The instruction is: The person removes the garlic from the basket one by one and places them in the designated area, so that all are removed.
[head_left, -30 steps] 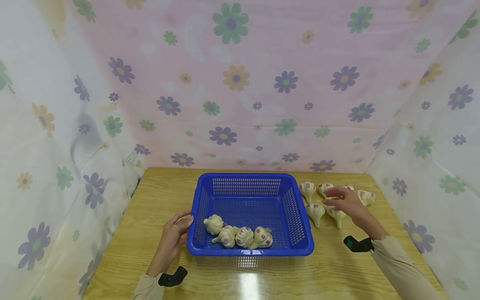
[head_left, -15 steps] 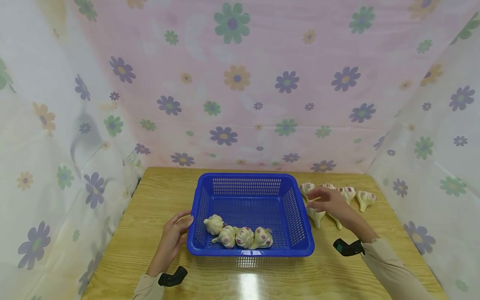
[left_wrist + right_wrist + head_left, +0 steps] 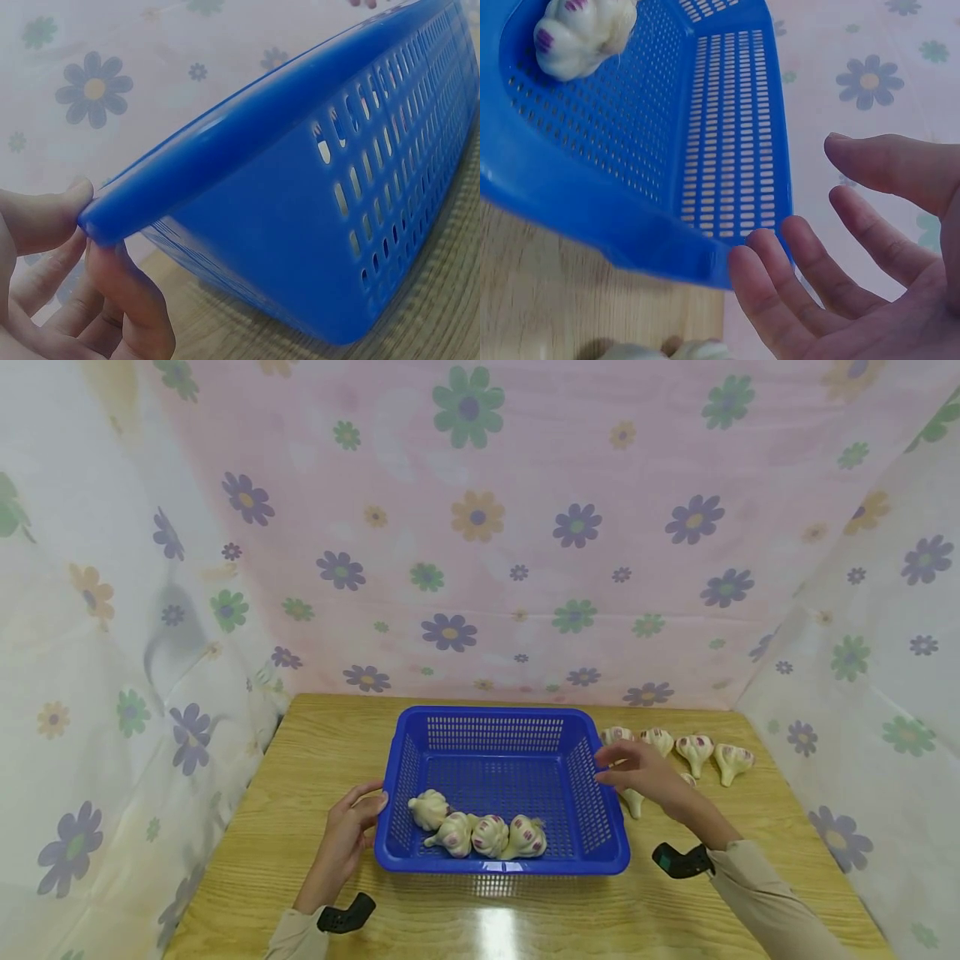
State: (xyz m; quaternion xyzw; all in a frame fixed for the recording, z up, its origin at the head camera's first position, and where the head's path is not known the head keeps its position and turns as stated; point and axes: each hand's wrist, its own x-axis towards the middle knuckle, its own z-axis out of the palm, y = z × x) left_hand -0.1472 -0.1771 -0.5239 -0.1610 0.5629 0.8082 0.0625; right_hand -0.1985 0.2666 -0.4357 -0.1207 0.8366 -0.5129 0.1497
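Beside the blue basket point(image 3: 501, 865), the right hand point(image 3: 641, 774), shifted left across garlic bulbs point(image 3: 694, 748), has parted, empty fingers point(image 3: 826, 264); left hand point(image 3: 345, 832) pinches the basket rim point(image 3: 191, 159).

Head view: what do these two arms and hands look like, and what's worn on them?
They're a person's: the left hand and right hand are bare. The left sleeve and right sleeve are plain beige. Each wrist bears a bent black device; the right one shows a green patch.
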